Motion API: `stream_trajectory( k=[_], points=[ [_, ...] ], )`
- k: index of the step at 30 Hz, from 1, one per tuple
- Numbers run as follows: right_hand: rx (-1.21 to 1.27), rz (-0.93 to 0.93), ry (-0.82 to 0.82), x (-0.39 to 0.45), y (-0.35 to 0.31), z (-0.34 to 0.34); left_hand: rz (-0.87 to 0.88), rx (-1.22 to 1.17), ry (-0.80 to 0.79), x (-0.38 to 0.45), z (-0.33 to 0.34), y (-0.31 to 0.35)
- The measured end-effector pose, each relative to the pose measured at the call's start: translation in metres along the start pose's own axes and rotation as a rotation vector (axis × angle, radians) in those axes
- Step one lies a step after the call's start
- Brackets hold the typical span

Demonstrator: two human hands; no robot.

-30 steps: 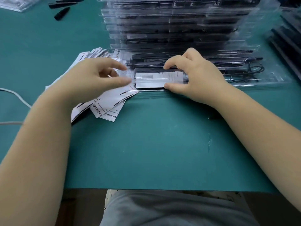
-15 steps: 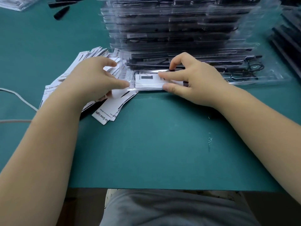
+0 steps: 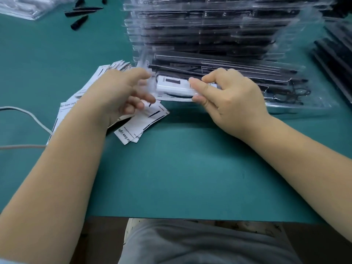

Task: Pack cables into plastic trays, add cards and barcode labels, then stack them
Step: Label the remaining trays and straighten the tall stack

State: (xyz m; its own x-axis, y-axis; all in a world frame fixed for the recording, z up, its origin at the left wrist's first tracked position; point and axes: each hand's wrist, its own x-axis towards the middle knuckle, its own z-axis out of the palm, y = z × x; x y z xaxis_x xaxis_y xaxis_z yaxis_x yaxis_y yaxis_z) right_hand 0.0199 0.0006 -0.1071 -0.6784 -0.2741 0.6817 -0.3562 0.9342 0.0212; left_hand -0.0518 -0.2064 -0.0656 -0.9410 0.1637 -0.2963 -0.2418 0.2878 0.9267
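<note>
A white card [image 3: 174, 85] with a black bar lies on the front left part of a clear plastic tray [image 3: 314, 106] that holds black cables. My right hand [image 3: 230, 94] pinches the card's right end between thumb and fingers. My left hand [image 3: 118, 94] hovers just left of the tray, fingers loosely curled and blurred, holding nothing that I can make out. Beneath and left of that hand lies a fanned pile of white printed cards [image 3: 137, 124]. Behind the front tray rises a tall stack of filled clear trays [image 3: 219, 31].
The work surface is a green mat [image 3: 181, 168]; its front edge runs near my lap. A grey cable [image 3: 24, 115] crosses the left side. Black pointed parts [image 3: 79, 20] and clear bags [image 3: 24, 6] lie far left. More black strips [image 3: 335, 54] sit at the right.
My right hand has shifted from pressing the card flat to pinching its right end. My left hand has lifted off the tray's left end and moved slightly back.
</note>
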Motion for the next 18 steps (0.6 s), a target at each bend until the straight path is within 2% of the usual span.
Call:
stream_trajectory(
  k=[6,13,15,18],
  points=[
    [0.043,0.000,-0.054,0.000,-0.002,-0.010,-0.125,-0.037,-0.154,-0.001,-0.005,-0.003],
    [0.099,0.078,-0.216,0.005,-0.003,-0.016,-0.138,-0.075,-0.091,0.000,-0.001,-0.006],
    [0.049,0.066,-0.255,0.006,-0.004,-0.015,-0.132,-0.061,-0.078,-0.001,0.002,-0.007],
    [-0.087,-0.014,-0.167,0.009,-0.005,-0.011,-0.137,-0.120,-0.089,-0.002,0.004,-0.006]
  ],
)
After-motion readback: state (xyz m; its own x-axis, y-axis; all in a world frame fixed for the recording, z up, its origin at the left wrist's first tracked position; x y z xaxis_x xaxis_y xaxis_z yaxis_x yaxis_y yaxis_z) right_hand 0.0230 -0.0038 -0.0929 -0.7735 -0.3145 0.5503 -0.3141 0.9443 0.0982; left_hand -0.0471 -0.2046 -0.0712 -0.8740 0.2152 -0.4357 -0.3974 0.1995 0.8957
